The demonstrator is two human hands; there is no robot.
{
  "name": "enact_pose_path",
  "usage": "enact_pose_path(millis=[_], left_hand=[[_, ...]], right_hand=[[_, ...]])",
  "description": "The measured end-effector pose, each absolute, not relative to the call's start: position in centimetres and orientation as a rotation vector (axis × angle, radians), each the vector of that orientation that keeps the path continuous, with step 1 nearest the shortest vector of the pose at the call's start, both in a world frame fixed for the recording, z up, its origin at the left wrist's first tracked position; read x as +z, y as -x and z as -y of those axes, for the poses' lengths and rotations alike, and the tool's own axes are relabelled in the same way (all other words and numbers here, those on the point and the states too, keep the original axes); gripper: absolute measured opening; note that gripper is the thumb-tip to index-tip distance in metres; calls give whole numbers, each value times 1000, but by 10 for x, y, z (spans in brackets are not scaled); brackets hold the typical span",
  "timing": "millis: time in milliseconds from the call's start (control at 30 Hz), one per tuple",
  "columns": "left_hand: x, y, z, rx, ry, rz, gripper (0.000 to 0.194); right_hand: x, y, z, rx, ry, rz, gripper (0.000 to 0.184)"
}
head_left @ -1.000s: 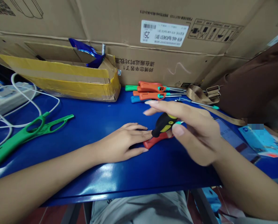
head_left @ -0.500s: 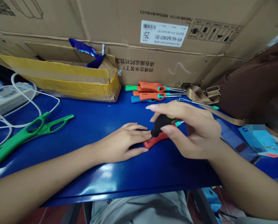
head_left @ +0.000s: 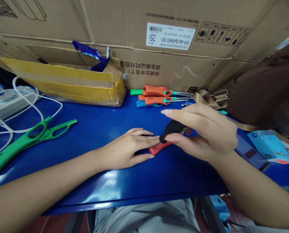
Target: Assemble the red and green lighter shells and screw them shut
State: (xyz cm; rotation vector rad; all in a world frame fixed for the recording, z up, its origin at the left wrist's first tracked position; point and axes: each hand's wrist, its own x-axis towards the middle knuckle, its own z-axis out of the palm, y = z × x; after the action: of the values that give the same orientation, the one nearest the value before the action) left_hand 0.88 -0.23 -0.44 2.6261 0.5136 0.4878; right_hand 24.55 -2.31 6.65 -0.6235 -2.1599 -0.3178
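A red long-nosed lighter (head_left: 158,148) lies on the blue table, partly covered by both hands. My left hand (head_left: 131,145) lies low beside its left end, thumb on the near side and fingers on the far side, pinching it steady. Above the lighter, my right hand (head_left: 207,134) holds a screwdriver (head_left: 173,128) by its black handle, between thumb and fingers. The handle leans to the right, and its thin shaft reaches down toward the lighter's end; the tip's exact contact is too small to tell.
Several assembled lighters (head_left: 157,100) lie at the back. A green lighter shell (head_left: 18,142) and white cables (head_left: 41,110) are on the left, below a yellow-taped box (head_left: 73,87). On the right are a phone (head_left: 251,152), a blue packet (head_left: 272,147) and a brown bag (head_left: 258,84).
My right hand has shifted slightly to the right and turned, tilting the screwdriver handle further to the right. My left hand and the lighter have stayed in place.
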Motion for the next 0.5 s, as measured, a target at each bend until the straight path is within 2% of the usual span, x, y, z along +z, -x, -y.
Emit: enact_pose_path(millis=[100, 167, 267, 367, 500], left_hand=[[-3, -10, 2, 485, -2621, -481, 29], [-2, -10, 2, 486, -2612, -472, 27], [0, -11, 2, 487, -2608, -481, 26], [1, -11, 2, 478, -2607, -476, 26], [1, -12, 3, 471, -2605, -492, 23]], right_hand=[[64, -244, 24, -100, 584, 2249, 39], [64, -242, 24, 12, 538, 2256, 39], [65, -241, 23, -71, 516, 2200, 26], [66, -241, 24, -195, 512, 2214, 32], [65, -241, 25, 82, 503, 2317, 41]])
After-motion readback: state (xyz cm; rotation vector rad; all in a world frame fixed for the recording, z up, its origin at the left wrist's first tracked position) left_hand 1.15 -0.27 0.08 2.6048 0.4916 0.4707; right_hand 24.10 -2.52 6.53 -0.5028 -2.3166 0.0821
